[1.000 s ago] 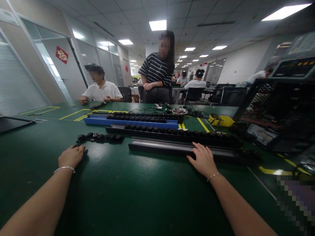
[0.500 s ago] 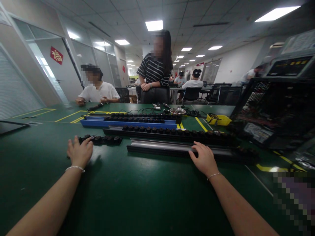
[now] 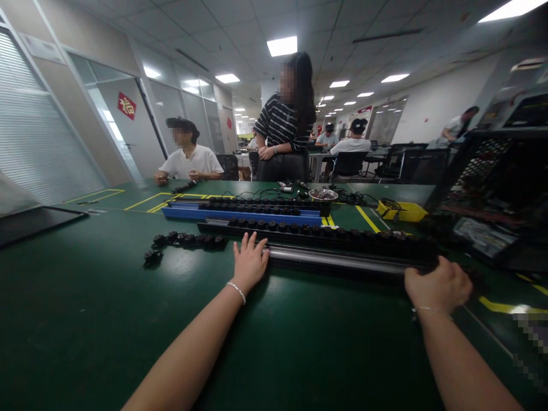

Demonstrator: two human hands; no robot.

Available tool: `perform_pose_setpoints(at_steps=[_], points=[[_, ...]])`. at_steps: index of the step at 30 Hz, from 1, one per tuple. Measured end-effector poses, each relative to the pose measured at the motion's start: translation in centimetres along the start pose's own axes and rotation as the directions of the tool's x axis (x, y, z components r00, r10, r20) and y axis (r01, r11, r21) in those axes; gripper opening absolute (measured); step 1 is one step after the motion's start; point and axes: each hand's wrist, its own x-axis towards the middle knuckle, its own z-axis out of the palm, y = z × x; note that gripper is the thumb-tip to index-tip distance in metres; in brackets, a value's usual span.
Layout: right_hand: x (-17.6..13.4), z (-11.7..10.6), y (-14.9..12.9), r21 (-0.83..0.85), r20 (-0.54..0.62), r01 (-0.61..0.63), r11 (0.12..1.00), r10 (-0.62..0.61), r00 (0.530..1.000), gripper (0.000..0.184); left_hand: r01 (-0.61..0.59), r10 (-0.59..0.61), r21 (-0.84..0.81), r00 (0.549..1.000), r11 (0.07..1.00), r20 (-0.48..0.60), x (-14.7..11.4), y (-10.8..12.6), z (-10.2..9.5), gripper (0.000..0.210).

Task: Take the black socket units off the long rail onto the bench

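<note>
A long black rail (image 3: 342,260) with a shiny grey channel lies crosswise in front of me. My left hand (image 3: 250,261) is at its left end, fingers spread, fingertips over the edge. My right hand (image 3: 440,285) is curled at the rail's right end. Its fingers hide whatever is in them. Left of the rail, a row of black socket-like modules (image 3: 192,240) lies on the table, with a few bending toward me at its left end. Directly behind is another black rail (image 3: 214,224) filled with similar modules.
On the green table (image 3: 107,297), a blue rail (image 3: 184,213) lies farther back. Behind are a metal bowl (image 3: 323,195), cables and a yellow tray (image 3: 402,211). A dark open equipment case (image 3: 496,188) stands at right. Two people are across the table, one seated (image 3: 190,162), one standing (image 3: 285,123).
My left hand has moved right, from the loose modules to the rail's left end. My right hand has slid right along the rail and curled. The view has turned slightly left.
</note>
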Motion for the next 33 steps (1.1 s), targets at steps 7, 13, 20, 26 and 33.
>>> perform_pose_setpoints(at_steps=[7,13,20,26,33], points=[[0.0,-0.4,-0.8,-0.037,0.034,-0.113,0.993,0.114,0.993,0.059,0.010,-0.008,-0.030,0.999,0.999,0.041,0.0,2.5,0.7,0.043],[-0.2,-0.9,-1.8,-0.025,0.039,-0.167,0.986,0.168,0.985,0.058,-0.016,0.016,-0.012,0.999,1.000,0.039,-0.6,2.4,0.4,0.043],[-0.1,-1.1,-2.0,-0.045,0.074,-0.178,0.983,0.181,0.981,0.053,-0.023,0.024,-0.018,0.999,1.000,0.031,-0.6,2.3,0.6,0.043],[-0.3,-1.2,-2.1,-0.042,0.051,-0.201,0.979,0.203,0.978,0.053,-0.030,0.030,-0.016,0.999,0.999,0.024,-0.7,2.3,0.5,0.043],[0.1,-1.1,-1.5,-0.098,0.150,-0.234,0.967,0.247,0.957,0.060,-0.036,0.036,-0.012,0.999,0.999,0.020,-0.8,2.2,0.5,0.042]])
